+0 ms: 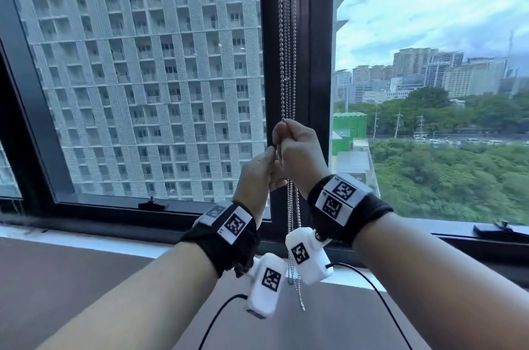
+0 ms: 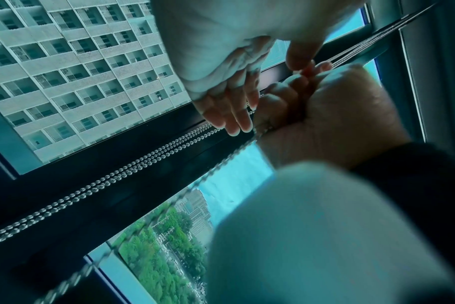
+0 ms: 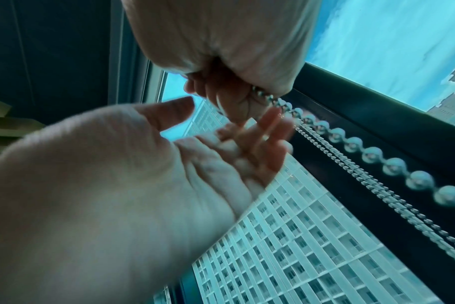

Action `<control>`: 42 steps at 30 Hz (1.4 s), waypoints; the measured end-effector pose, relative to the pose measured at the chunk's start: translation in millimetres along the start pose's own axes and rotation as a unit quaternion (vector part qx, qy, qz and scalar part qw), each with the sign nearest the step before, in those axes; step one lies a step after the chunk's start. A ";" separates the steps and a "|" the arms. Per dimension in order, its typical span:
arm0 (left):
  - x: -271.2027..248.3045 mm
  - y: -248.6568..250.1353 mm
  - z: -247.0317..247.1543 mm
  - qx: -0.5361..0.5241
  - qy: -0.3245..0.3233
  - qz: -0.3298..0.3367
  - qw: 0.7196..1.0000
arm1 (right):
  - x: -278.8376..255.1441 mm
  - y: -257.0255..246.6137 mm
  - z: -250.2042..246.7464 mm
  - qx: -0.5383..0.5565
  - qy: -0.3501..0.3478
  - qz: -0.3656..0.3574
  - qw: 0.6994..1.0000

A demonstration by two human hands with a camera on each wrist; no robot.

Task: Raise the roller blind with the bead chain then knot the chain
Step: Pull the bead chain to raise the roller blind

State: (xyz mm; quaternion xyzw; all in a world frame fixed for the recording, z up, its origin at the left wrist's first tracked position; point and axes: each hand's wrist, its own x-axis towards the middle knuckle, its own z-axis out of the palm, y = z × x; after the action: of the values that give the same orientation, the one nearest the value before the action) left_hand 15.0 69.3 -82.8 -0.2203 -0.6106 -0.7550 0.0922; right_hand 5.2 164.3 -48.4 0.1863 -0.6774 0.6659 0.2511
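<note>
Your right hand (image 1: pixel 297 146) is closed in a fist around the bead chain (image 1: pixel 287 34), in front of the dark window frame (image 1: pixel 317 63) between the two panes. The chain comes down from above in several strands along this frame, enters the top of your fist, and leaves it below, where the strands hang between your two wrists and end near the white window sill (image 1: pixel 86 238). In the right wrist view, the beads come out from under the curled fingers (image 3: pixel 229 98) of this hand.

Your left hand (image 1: pixel 257 169) is just below and to the left of the right one, touching it. Its fingers (image 2: pixel 234 117) are stretched out and relaxed, and they lie beside the chain; they are not curled around it. Whether the fingertips really touch the beads, you cannot tell from these views.

The roller blind itself is not visible in any view. Both panes are uncovered, showing the tall grey building (image 1: pixel 143 63) at the left and trees (image 1: pixel 458 172) at the right.
</note>
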 end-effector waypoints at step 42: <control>-7.9 -32.7 20.4 0.021 0.039 -0.024 0.999 | 9.2 -15.7 -12.4 0.027 -0.026 -0.034 0.999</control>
State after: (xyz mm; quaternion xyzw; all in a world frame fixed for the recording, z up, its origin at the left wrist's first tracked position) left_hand 13.1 95.7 -112.0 -0.1741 -0.6277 -0.7518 0.1026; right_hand 8.1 176.7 -30.5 0.2332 -0.6583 0.6703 0.2511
